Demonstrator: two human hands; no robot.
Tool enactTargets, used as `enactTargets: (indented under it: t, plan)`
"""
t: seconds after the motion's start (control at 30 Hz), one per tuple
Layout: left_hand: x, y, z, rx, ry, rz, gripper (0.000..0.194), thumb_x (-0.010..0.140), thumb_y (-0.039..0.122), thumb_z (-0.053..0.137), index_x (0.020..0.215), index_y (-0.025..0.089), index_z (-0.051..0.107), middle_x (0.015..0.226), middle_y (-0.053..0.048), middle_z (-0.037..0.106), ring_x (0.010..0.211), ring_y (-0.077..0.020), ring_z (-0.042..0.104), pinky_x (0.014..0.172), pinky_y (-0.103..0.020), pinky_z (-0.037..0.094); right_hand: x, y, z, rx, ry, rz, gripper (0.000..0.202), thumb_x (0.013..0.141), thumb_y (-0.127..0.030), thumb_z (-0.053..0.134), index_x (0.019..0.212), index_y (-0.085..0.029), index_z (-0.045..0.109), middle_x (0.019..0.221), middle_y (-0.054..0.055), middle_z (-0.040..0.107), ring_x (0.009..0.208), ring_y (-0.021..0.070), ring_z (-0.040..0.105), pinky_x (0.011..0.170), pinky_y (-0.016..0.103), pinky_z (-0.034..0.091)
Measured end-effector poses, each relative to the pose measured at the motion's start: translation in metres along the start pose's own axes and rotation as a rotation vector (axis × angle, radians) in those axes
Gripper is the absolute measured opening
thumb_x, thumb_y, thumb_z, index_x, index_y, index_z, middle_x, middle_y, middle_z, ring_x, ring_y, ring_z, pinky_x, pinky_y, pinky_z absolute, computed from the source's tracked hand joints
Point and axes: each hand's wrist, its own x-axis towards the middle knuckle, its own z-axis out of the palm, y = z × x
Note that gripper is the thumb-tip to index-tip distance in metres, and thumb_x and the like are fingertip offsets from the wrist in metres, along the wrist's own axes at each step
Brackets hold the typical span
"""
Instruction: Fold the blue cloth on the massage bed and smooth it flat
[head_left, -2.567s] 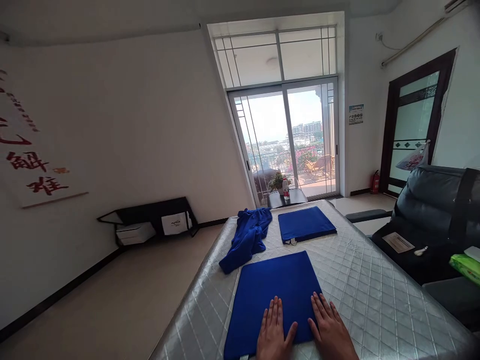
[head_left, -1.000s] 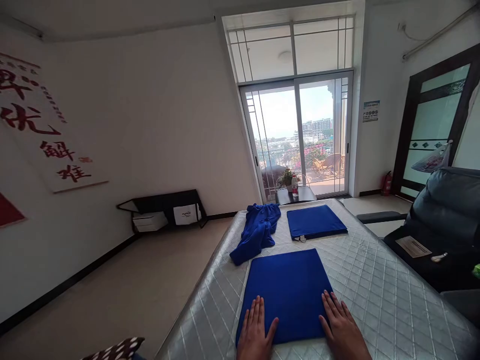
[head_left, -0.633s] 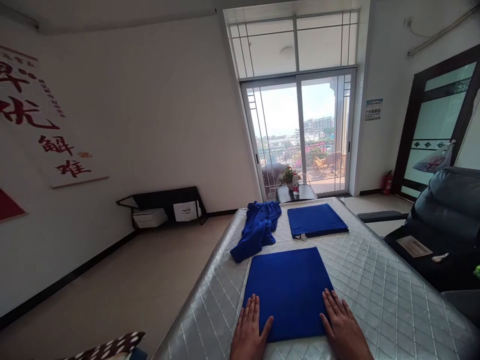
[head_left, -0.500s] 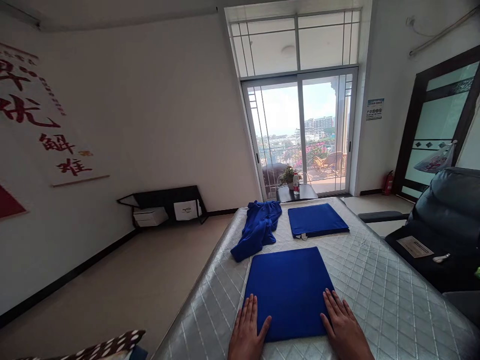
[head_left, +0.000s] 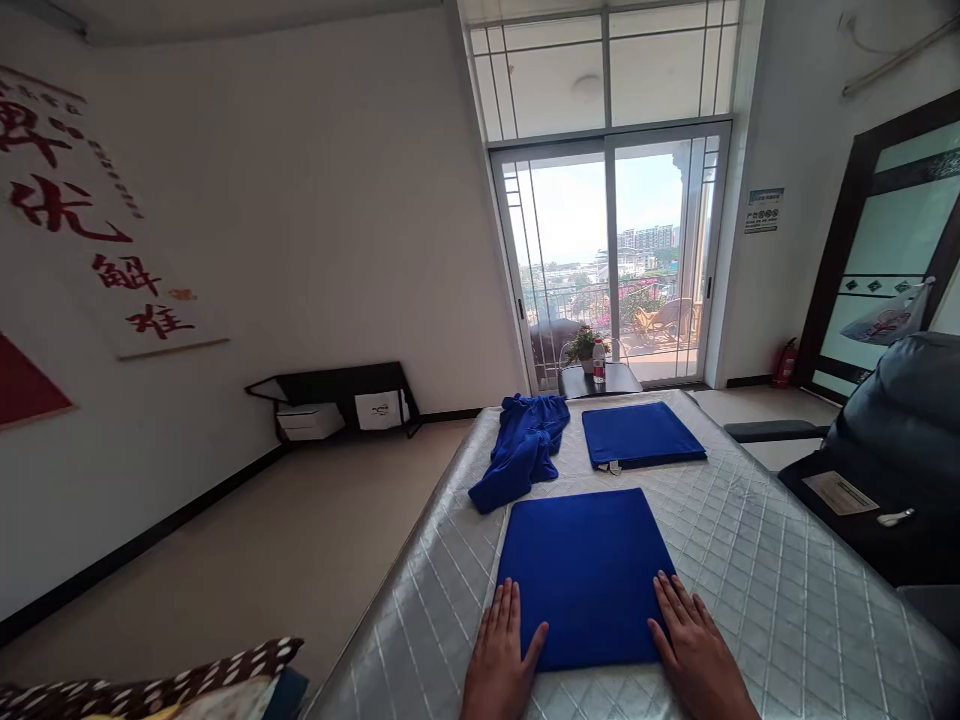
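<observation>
Blue square cloth (head_left: 589,580) lies flat on the quilted, silvery mattress (head_left: 780,600), directly in front of the person, its edges straight and its top smooth. The left hand (head_left: 497,655) rests palm down at its near left side and the right hand (head_left: 696,650) at its near right side; both are open, fingers close together and thumbs angled inward, with nothing pinched. Whether they press down or merely rest cannot be told. Farther up the mattress, a second blue square (head_left: 641,433) sits apart from the first, squared up, with a white label (head_left: 611,467) showing at its near edge. To the left of that square lies a crumpled blue cloth (head_left: 525,455), loose and bunched. Judged by how things lie, the shaping of both squares looks done or very nearly so, the near one with perhaps only a little smoothing left at its sides, while the crumpled piece appears not to have been put in order. Neither hand touches the second square or the crumpled piece.
</observation>
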Motion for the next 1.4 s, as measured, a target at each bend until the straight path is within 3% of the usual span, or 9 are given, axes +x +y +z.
enactTargets:
  t: [0.47,0.73,0.9,1.07,1.4]
  plan:
    - [0.003,-0.006,0.008,0.014,0.070,0.043,0.083,0.096,0.065,0.025,0.155,0.007,0.022,0.162,-0.013,0.018,0.149,-0.0287,0.021,0.122,-0.046,0.022,0.010,0.006,-0.017,-0.069,-0.002,-0.033,0.070,0.097,-0.062,0.026,0.150,-0.019,0.039,0.158,0.006,0.030,0.147,0.0250,0.023,0.121,0.047,0.019]
    - [0.002,-0.008,0.010,0.001,0.100,0.057,0.082,0.096,0.065,0.027,0.154,0.008,0.024,0.162,-0.012,0.018,0.149,-0.0289,0.021,0.122,-0.046,0.023,0.053,-0.012,-0.046,-0.065,-0.067,-0.064,0.068,0.100,-0.055,0.018,0.153,-0.014,0.032,0.159,0.006,0.028,0.149,0.0208,0.020,0.121,0.040,0.016]
    - [0.003,-0.007,0.007,0.001,0.053,0.029,0.084,0.096,0.066,0.025,0.155,0.006,0.020,0.162,-0.012,0.014,0.150,-0.0284,0.018,0.122,-0.046,0.021,0.081,-0.013,-0.029,-0.058,-0.066,-0.017,0.070,0.099,-0.053,0.017,0.155,-0.011,0.024,0.162,0.009,0.022,0.150,0.0206,0.014,0.122,0.041,0.012]
    - [0.006,-0.008,0.011,0.008,0.045,0.030,0.081,0.096,0.064,0.026,0.155,0.008,0.023,0.162,-0.012,0.016,0.149,-0.0282,0.019,0.122,-0.046,0.021,0.086,0.001,-0.008,-0.030,-0.066,0.016,0.071,0.099,-0.053,0.017,0.155,-0.011,0.020,0.163,0.008,0.018,0.150,0.0193,0.010,0.122,0.041,0.010]
    - [0.003,-0.007,0.012,0.045,0.051,0.024,0.083,0.096,0.065,0.025,0.154,0.005,0.024,0.162,-0.013,0.020,0.149,-0.0270,0.020,0.123,-0.046,0.019,0.085,0.004,-0.010,0.009,-0.074,0.016,0.071,0.098,-0.053,0.017,0.155,-0.010,0.022,0.163,0.008,0.019,0.150,0.0194,0.010,0.122,0.040,0.008]
